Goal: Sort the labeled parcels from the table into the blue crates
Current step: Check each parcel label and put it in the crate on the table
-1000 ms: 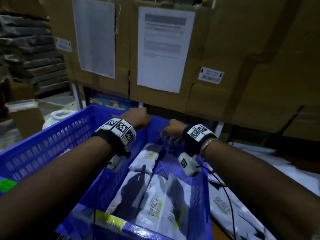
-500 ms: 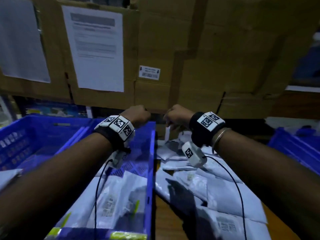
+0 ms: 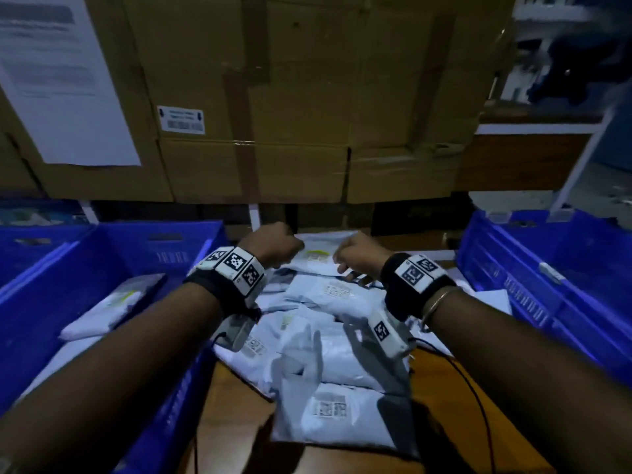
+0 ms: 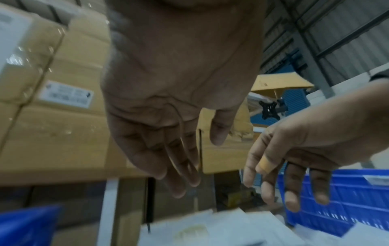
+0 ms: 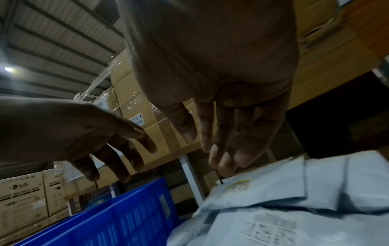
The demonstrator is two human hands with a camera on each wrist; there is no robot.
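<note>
Several white poly parcels [image 3: 338,292] with barcode labels lie heaped on the wooden table between two blue crates. My left hand [image 3: 273,246] hovers over the pile's far left side, its fingers hanging loose and empty, as the left wrist view confirms [image 4: 168,158]. My right hand [image 3: 359,256] hangs beside it over the far parcels, also holding nothing. In the right wrist view its fingertips [image 5: 223,166] are just above a parcel [image 5: 273,208]. The left crate [image 3: 51,302] holds a parcel [image 3: 106,309]. The right crate [image 3: 547,289] stands at the table's right.
Stacked cardboard boxes [image 3: 290,97] form a wall right behind the table, one with a printed sheet [image 3: 61,80] taped on. Bare wooden table [image 3: 236,422] shows in front of the pile. Thin black cables [image 3: 478,405] trail from both wrist cameras.
Both hands swung right, from over the left crate to above the parcel pile on the table. They held nothing throughout.
</note>
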